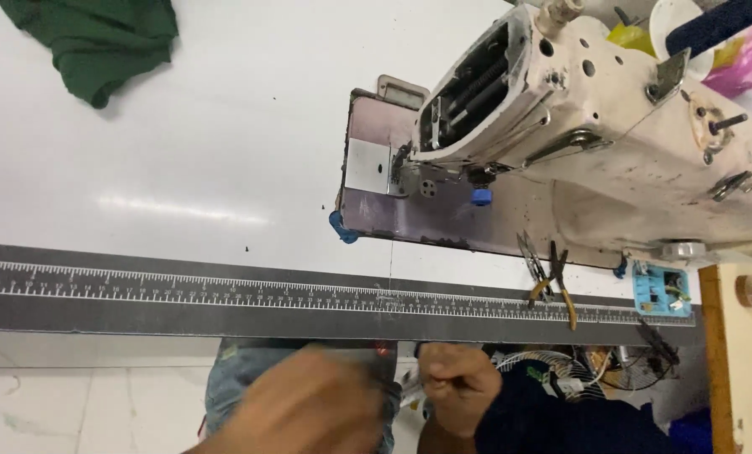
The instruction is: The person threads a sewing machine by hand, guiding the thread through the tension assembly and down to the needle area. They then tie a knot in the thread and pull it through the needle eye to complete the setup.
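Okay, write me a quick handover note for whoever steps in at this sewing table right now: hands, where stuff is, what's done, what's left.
Left hand: blurred, below the table edge, over the lap; whether it grips anything cannot be told.
Right hand: closed, below the edge; what it pinches is too small to tell.
Sewing machine: on the white table, nothing under its needle.
Ruler strip: runs along the front edge.
Pliers: lie on the strip by the machine base.
Green cloth: bunched at the far left corner, untouched.
Done: nothing sewn that shows.
Left: the cloth is not at the machine.
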